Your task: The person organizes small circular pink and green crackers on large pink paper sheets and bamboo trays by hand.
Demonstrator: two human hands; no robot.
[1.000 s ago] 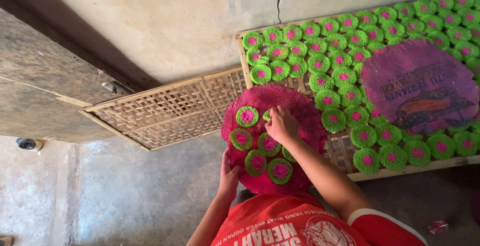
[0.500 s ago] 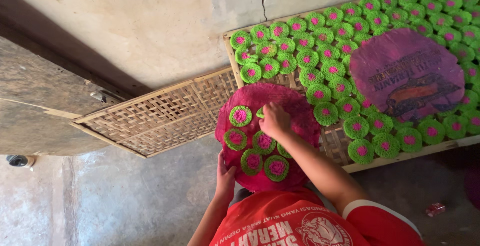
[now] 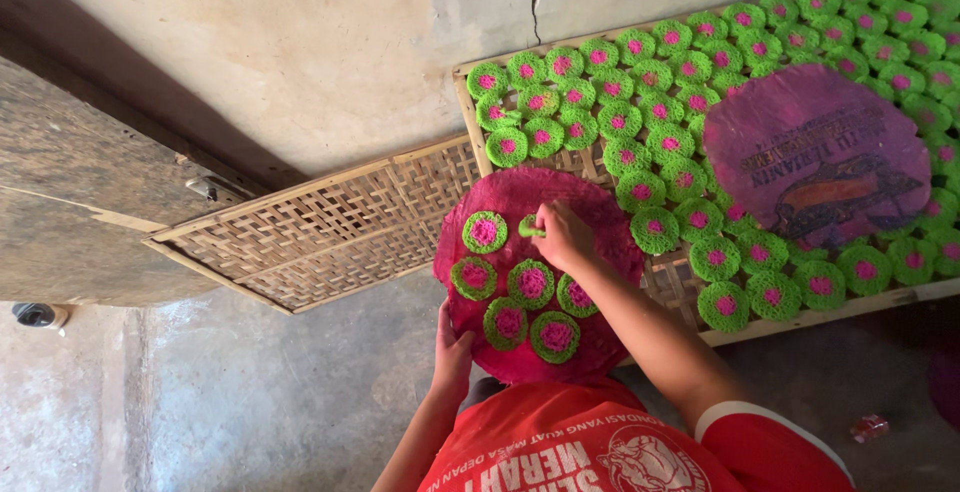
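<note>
Our right hand pinches a green lace disc between its fingers, over the round red tray. Left hand grips the tray's lower edge, fingers pressed together beneath it. Six discs lie on the tray.

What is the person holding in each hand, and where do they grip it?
Left hand holds the round pink tray by its near rim. Right hand pinches a green disc at its edge.

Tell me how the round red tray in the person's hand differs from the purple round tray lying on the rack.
The red tray is gripped at its edge by the left hand, while the purple tray lies flat on the woven rack. The red tray carries six green-and-pink discs, with the right hand lifting another; the purple tray carries none and shows print. Both are round and similar in size.
</note>
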